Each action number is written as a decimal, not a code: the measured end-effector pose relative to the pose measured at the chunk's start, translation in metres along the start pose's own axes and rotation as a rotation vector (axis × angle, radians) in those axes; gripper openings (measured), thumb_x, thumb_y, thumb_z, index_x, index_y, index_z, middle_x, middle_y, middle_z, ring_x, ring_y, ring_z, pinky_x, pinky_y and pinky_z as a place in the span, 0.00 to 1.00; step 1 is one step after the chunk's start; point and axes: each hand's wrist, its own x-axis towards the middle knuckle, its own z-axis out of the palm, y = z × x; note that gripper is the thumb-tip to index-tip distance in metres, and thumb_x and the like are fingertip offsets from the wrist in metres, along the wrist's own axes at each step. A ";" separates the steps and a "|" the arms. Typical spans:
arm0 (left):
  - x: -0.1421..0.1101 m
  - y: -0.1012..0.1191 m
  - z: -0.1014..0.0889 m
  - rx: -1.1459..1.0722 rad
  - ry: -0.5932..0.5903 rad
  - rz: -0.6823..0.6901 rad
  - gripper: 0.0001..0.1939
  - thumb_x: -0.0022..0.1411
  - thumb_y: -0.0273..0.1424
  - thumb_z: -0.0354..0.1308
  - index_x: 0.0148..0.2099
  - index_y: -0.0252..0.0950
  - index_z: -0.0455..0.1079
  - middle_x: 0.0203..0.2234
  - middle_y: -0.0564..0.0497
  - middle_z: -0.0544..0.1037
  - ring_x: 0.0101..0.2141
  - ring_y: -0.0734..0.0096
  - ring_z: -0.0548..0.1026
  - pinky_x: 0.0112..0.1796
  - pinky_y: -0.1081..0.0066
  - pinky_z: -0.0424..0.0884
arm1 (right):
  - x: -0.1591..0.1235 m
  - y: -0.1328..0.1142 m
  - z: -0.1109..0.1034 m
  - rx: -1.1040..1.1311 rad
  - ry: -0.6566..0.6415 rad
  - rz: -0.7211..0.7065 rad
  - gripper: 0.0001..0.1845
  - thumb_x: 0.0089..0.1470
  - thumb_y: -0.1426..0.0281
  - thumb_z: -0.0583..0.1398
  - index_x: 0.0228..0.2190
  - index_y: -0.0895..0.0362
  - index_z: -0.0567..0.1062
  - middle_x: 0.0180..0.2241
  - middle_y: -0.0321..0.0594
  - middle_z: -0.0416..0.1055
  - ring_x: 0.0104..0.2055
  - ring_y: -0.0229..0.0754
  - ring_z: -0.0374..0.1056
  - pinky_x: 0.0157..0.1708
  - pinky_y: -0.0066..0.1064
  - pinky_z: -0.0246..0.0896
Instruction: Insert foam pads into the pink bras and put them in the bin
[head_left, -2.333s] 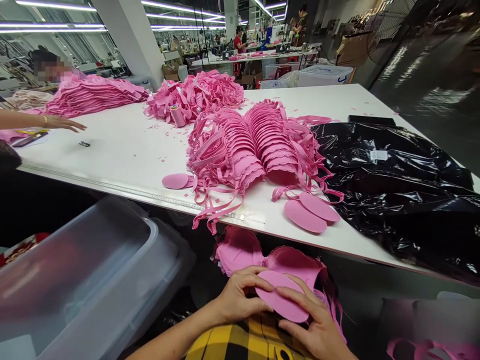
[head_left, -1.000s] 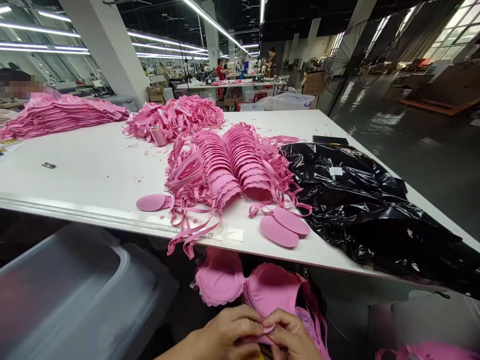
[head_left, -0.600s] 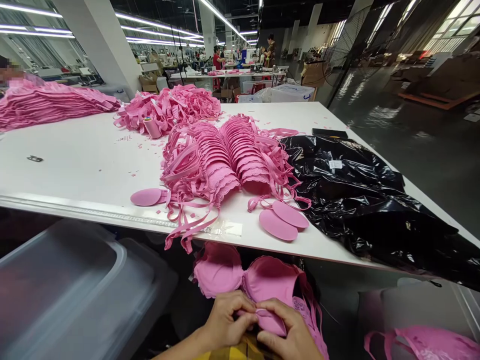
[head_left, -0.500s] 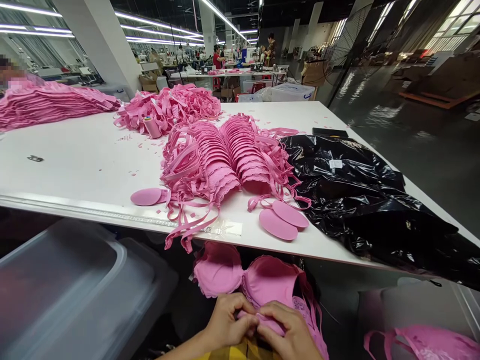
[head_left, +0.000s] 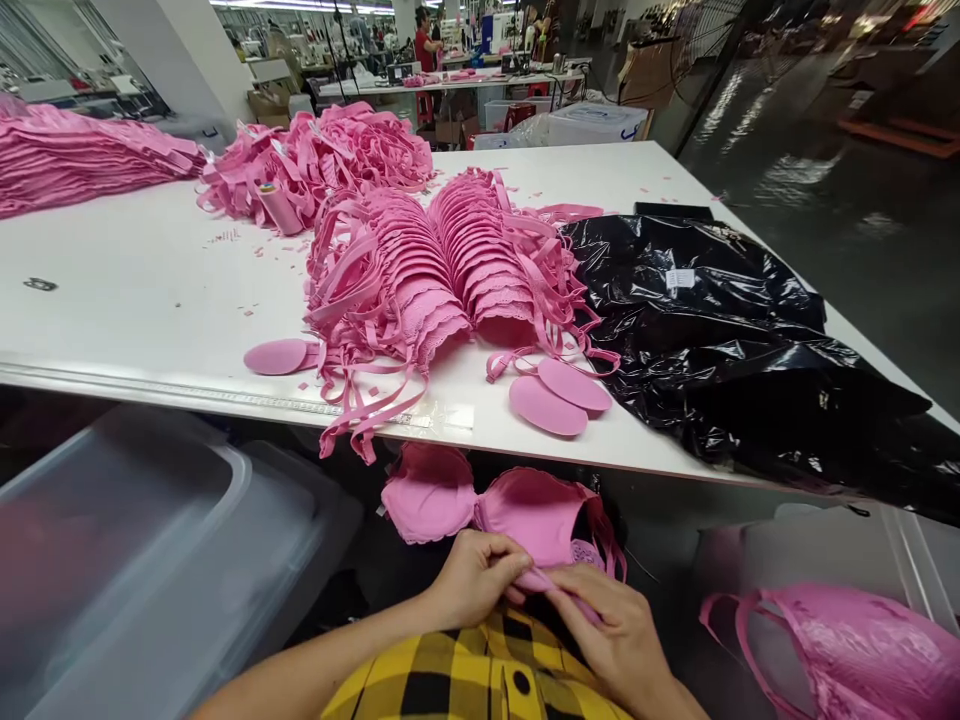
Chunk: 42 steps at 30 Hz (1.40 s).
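Observation:
Below the table's front edge hangs a pink bra point(head_left: 536, 510), its two cups facing up toward me. My left hand point(head_left: 484, 575) pinches the bra's lower edge between thumb and fingers. Close beside it, my right hand point(head_left: 607, 610) grips the same pink fabric, a folded strip of which shows between the two hands. Above, on the tabletop, lies a nested row of pink bras point(head_left: 450, 270) with straps spilling to both sides. Two oval pink pads point(head_left: 549, 405) rest at its right front, and another oval pad point(head_left: 276, 357) at its left.
A white table point(head_left: 135, 290) spans the view. Black plastic bags point(head_left: 720, 340) cover its right side. Behind lie a heap of pink straps point(head_left: 330, 150), a thread spool point(head_left: 279, 208) and stacked pink fabric point(head_left: 90, 160). Plastic bins point(head_left: 150, 560) stand below left; a pink bra point(head_left: 870, 640) lies lower right.
The view has tilted downward, showing more of the yellow checked clothing. My hands have shifted along the bra's edge, and the fabric between them is now drawn into a narrow strip.

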 end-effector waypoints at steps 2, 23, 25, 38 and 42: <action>0.011 0.006 0.005 0.092 0.067 0.062 0.11 0.53 0.35 0.53 0.27 0.32 0.69 0.18 0.52 0.74 0.19 0.73 0.72 0.22 0.75 0.67 | -0.003 0.011 -0.016 -0.129 0.105 -0.064 0.08 0.54 0.75 0.57 0.35 0.55 0.76 0.30 0.39 0.77 0.31 0.39 0.73 0.33 0.26 0.69; 0.062 -0.018 0.041 0.464 0.086 0.208 0.07 0.50 0.23 0.49 0.25 0.31 0.67 0.15 0.57 0.65 0.17 0.80 0.60 0.19 0.79 0.55 | -0.003 0.059 -0.037 -0.555 0.040 -0.475 0.14 0.54 0.81 0.54 0.41 0.61 0.73 0.31 0.47 0.75 0.29 0.41 0.69 0.28 0.30 0.68; 0.064 -0.021 0.041 0.419 0.080 0.207 0.07 0.51 0.24 0.49 0.26 0.30 0.67 0.16 0.57 0.65 0.17 0.80 0.60 0.20 0.79 0.56 | -0.002 0.055 -0.032 -0.538 0.028 -0.477 0.14 0.55 0.81 0.53 0.41 0.61 0.73 0.31 0.47 0.75 0.30 0.41 0.69 0.30 0.30 0.69; 0.053 0.006 0.018 0.758 -0.222 0.595 0.17 0.54 0.33 0.60 0.47 0.35 0.71 0.41 0.45 0.72 0.42 0.65 0.70 0.44 0.69 0.66 | -0.007 0.062 -0.030 -0.320 0.025 -0.264 0.11 0.55 0.79 0.55 0.38 0.57 0.74 0.31 0.42 0.74 0.32 0.39 0.71 0.31 0.28 0.70; 0.058 0.011 0.019 0.840 -0.229 0.573 0.13 0.53 0.34 0.61 0.41 0.37 0.75 0.36 0.48 0.73 0.37 0.67 0.71 0.40 0.72 0.66 | -0.006 0.055 -0.035 -0.258 0.054 -0.212 0.11 0.54 0.77 0.55 0.36 0.56 0.75 0.30 0.42 0.74 0.31 0.39 0.72 0.31 0.27 0.70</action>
